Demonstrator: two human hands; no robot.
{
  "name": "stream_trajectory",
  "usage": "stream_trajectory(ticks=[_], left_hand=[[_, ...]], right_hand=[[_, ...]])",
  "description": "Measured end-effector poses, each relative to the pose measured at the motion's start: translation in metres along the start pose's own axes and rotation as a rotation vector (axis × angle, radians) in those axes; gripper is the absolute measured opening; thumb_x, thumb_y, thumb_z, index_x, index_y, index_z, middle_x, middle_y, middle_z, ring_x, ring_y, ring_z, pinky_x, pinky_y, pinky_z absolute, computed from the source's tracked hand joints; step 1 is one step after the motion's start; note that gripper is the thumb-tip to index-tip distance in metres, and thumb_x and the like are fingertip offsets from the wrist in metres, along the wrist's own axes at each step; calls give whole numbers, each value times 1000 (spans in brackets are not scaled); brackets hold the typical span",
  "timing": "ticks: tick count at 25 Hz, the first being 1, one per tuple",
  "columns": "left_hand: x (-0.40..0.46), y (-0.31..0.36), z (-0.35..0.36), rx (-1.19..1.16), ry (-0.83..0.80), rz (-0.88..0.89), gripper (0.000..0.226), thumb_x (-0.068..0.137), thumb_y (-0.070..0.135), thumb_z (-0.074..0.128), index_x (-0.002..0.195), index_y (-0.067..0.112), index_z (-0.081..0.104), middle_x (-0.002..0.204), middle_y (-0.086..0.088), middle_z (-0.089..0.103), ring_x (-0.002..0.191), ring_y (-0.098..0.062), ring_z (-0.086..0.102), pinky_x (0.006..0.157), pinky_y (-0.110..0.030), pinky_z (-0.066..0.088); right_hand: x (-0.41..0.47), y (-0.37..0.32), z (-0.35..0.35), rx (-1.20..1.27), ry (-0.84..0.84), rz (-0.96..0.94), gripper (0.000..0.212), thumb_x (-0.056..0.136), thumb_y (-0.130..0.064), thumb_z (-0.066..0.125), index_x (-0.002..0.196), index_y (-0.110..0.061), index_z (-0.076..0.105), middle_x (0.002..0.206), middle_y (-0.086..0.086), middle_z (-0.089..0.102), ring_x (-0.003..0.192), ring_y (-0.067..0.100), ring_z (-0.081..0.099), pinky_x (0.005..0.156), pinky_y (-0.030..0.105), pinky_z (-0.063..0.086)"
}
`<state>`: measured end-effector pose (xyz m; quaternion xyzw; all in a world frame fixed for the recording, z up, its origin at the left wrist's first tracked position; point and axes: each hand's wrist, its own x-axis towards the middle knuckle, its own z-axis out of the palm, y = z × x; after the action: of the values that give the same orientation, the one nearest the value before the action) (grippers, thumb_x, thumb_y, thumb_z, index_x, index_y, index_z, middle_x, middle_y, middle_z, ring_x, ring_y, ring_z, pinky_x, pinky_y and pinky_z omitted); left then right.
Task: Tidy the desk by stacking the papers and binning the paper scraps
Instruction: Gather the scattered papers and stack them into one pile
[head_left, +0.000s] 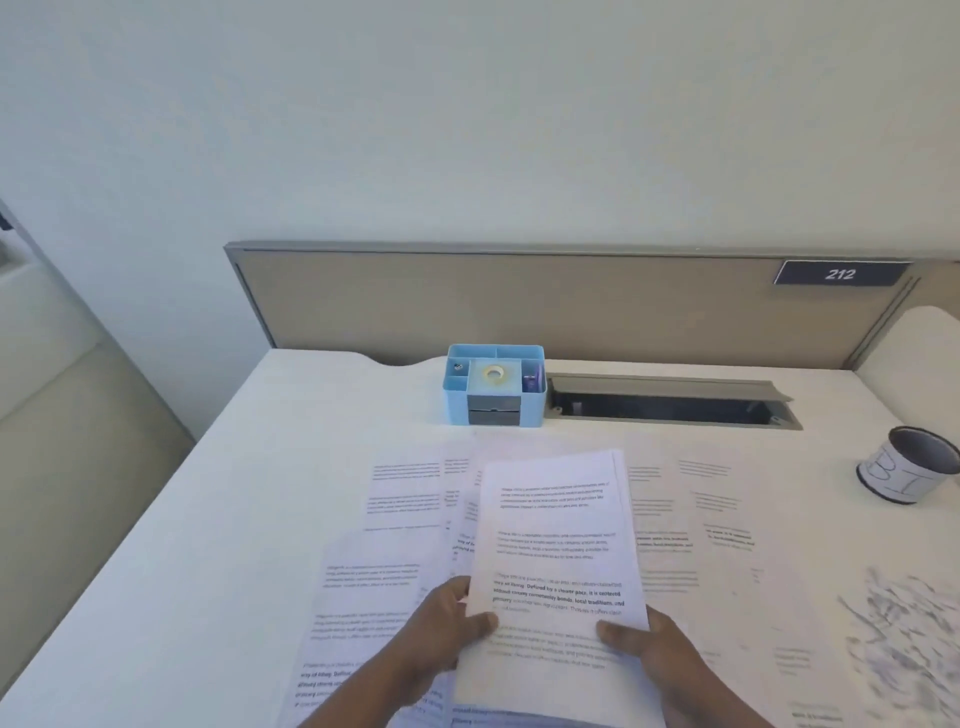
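I hold a small sheaf of printed papers (556, 545) above the desk with both hands. My left hand (441, 631) grips its left edge, thumb on top. My right hand (652, 649) grips the lower right edge, thumb on the page. Several more printed sheets (400, 499) lie spread flat on the white desk (208, 545) under and around the sheaf, to the left and right. A heap of paper scraps (904, 629) lies blurred at the right edge. A small dark bin wrapped in white paper (906, 465) stands at the far right.
A light blue desk organiser (493, 384) with a tape roll stands at the back centre. Beside it an open cable tray (670, 402) is sunk into the desk. A beige partition (519, 301) with a "212" plate closes the back. The desk's left edge drops to the floor.
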<state>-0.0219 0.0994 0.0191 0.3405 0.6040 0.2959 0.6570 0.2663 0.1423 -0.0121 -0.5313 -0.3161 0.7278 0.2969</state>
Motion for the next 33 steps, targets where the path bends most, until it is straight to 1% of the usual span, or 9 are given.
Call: stream_trajectory(ticks=[2,5,10,13,17,20,23,28,33], left_hand=[[1,-5,-20,93,232,-1,33,93,32,74,122,19,62,111,-5,76,103,-19,72,86,-35,57],[5,-18,-54,309,628,-30,40,94,33,73,129,21,60,129,2,63,118,-19,59,99,-39,51],[10,-34,-79,661,710,-194,69,83,53,72,144,33,46,151,3,36,134,-26,35,104,-42,40],[6,-37,-89,611,767,-301,98,72,60,77,153,38,27,161,-1,14,144,-29,19,112,-49,28],[-2,-45,-112,590,780,-371,120,61,57,88,155,33,17,149,-3,27,133,-30,33,100,-47,38],[-3,-46,-125,500,750,-297,104,66,36,92,148,28,27,130,-1,50,115,-28,58,79,-38,52],[-4,-41,-132,350,711,-217,58,75,18,86,121,18,51,102,4,70,80,-19,71,63,-34,59],[-9,-37,-136,169,555,-203,23,85,6,81,104,12,70,94,-3,79,81,-25,77,76,-46,65],[-22,6,-152,394,751,0,11,87,17,78,85,22,69,83,4,75,79,-22,73,75,-41,62]], right_hand=[[4,8,-3,39,43,38,51,72,-8,83,121,-8,73,116,17,76,103,39,75,80,45,61],[9,13,-2,82,82,59,49,75,-11,81,123,-13,72,119,13,76,104,39,74,87,50,58],[18,17,19,48,126,79,39,84,-9,76,123,-14,71,115,13,77,102,43,74,89,60,59],[24,21,30,37,143,95,34,88,-3,71,121,-11,71,112,14,78,103,42,73,87,55,59],[27,24,36,35,118,107,38,85,-4,72,123,-9,70,114,14,77,105,41,73,86,54,59],[28,26,35,25,106,112,42,84,-7,73,126,-10,68,117,14,76,108,42,71,93,59,56],[29,28,30,18,89,127,39,87,-7,72,126,-10,69,119,14,76,108,42,72,97,61,54],[29,26,27,13,73,143,44,83,-8,74,127,-8,68,119,15,76,106,42,73,91,59,57],[30,27,25,15,64,138,38,90,-5,71,127,-9,68,120,15,75,109,43,71,95,64,55]])
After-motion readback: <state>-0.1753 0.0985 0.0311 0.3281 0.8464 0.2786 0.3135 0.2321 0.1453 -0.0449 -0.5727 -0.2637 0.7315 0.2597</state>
